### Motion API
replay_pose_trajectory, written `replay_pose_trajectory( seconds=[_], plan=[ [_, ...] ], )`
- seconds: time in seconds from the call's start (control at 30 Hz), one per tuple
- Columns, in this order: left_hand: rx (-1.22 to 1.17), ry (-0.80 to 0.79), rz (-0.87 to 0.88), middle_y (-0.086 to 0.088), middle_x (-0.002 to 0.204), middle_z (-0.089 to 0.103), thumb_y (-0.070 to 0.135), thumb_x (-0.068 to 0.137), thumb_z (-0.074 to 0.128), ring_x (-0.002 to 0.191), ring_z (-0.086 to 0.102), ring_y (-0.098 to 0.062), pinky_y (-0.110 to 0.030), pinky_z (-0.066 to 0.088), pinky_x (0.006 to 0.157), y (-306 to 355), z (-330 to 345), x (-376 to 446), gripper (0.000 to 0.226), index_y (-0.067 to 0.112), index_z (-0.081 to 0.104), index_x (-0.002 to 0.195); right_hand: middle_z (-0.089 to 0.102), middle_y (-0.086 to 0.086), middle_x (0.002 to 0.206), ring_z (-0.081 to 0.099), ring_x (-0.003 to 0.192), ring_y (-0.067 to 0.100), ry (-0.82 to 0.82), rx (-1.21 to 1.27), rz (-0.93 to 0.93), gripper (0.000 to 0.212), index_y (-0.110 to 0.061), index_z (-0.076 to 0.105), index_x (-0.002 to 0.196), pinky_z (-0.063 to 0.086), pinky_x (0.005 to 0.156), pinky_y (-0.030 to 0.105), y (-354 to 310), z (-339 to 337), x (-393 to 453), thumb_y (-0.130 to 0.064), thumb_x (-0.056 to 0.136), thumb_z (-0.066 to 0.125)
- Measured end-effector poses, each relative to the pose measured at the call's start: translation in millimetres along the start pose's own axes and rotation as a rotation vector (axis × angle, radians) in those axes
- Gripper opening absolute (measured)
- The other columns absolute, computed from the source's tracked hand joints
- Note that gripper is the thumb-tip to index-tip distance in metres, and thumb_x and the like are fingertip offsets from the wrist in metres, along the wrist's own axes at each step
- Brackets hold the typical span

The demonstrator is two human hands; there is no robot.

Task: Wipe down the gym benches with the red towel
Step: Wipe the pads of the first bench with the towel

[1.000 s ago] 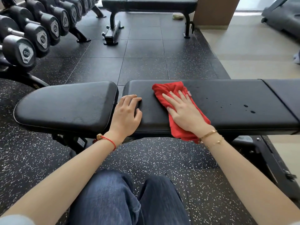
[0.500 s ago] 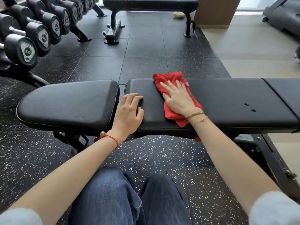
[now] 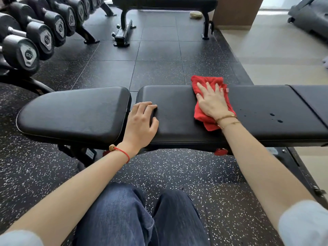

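A black padded gym bench [image 3: 177, 110] runs across the view in front of me. The red towel [image 3: 200, 114] lies on its long middle pad, reaching over the far edge. My right hand [image 3: 211, 102] presses flat on the towel with straight, spread fingers. My left hand [image 3: 142, 121] rests on the left end of the same pad, fingers bent over the gap beside the seat pad [image 3: 74, 112], holding nothing. A few water drops [image 3: 276, 118] sit on the pad to the right of the towel.
A rack of black dumbbells [image 3: 30, 41] stands at the far left. A second bench [image 3: 165, 0] stands across the rubber floor at the back. A treadmill [image 3: 308, 16] is at the top right. My knees in jeans [image 3: 138, 215] are below the bench.
My right hand has slid the towel away from me to the far edge of the pad and a little to the right. My left hand has stayed where it was.
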State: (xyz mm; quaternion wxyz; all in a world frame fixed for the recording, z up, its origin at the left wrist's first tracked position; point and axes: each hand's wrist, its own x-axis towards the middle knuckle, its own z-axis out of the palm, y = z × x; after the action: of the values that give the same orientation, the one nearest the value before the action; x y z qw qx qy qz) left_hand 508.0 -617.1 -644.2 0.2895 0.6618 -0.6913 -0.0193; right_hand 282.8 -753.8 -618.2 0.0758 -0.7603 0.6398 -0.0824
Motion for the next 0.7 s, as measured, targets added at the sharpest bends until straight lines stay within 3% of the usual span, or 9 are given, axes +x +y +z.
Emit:
replay_pose_trajectory(
  seconds=[0.17,0.33,0.43,0.53,0.63,0.7],
  plan=[
    [0.001,-0.003,0.003,-0.007,0.132,0.054,0.024,0.090,0.049,0.128,0.043,-0.026,-0.040,0.034,0.111,-1.4,-1.0,0.1,0.041,0.010,0.057,0.127,0.013,0.004,0.163,0.004,0.150,0.032,-0.032,0.031,-0.197,0.052,-0.033,0.021,0.153,-0.006,0.121,0.043,-39.5,9.7,-15.8,-0.036,0.103,0.034],
    [-0.015,-0.002,0.009,-0.008,0.133,0.054,0.022,0.089,0.050,0.128,0.043,-0.027,-0.039,0.033,0.113,-2.7,-1.2,0.3,0.041,0.010,0.057,0.128,0.022,0.000,0.161,0.010,0.150,0.028,0.023,0.064,-0.363,0.051,-0.033,0.028,0.151,-0.006,0.121,0.039,-21.6,9.4,-67.1,-0.031,0.101,0.041],
    [-0.020,-0.008,0.007,-0.007,0.134,0.054,0.023,0.090,0.049,0.130,0.042,-0.026,-0.039,0.033,0.113,-3.4,-1.0,-0.2,0.042,0.010,0.057,0.129,0.025,-0.001,0.160,0.013,0.149,0.029,0.056,0.043,-0.300,0.051,-0.032,0.029,0.151,-0.005,0.120,0.040,4.8,4.0,-74.3,-0.029,0.101,0.042],
    [-0.011,-0.011,0.008,-0.006,0.135,0.053,0.023,0.091,0.048,0.130,0.041,-0.025,-0.039,0.033,0.113,-2.4,-0.1,-1.5,0.042,0.011,0.056,0.130,0.021,0.002,0.161,0.011,0.149,0.032,0.042,0.021,-0.119,0.051,-0.033,0.027,0.152,-0.004,0.120,0.042,29.6,-3.0,-53.5,-0.031,0.102,0.039],
    [0.002,-0.002,0.007,-0.006,0.135,0.053,0.022,0.091,0.049,0.130,0.041,-0.025,-0.039,0.033,0.112,-2.1,0.5,-1.0,0.041,0.010,0.056,0.129,0.015,0.005,0.162,0.008,0.149,0.035,0.017,0.007,0.015,0.052,-0.032,0.023,0.153,-0.004,0.121,0.045,27.1,-5.2,-25.4,-0.035,0.102,0.034],
    [0.004,0.005,0.006,-0.007,0.134,0.054,0.022,0.091,0.049,0.129,0.042,-0.026,-0.040,0.034,0.112,-1.6,0.4,-1.4,0.041,0.009,0.056,0.129,0.014,0.006,0.162,0.007,0.149,0.036,0.010,-0.014,0.000,0.052,-0.032,0.022,0.153,-0.004,0.121,0.048,10.8,-1.3,-15.4,-0.037,0.102,0.033]
  ],
)
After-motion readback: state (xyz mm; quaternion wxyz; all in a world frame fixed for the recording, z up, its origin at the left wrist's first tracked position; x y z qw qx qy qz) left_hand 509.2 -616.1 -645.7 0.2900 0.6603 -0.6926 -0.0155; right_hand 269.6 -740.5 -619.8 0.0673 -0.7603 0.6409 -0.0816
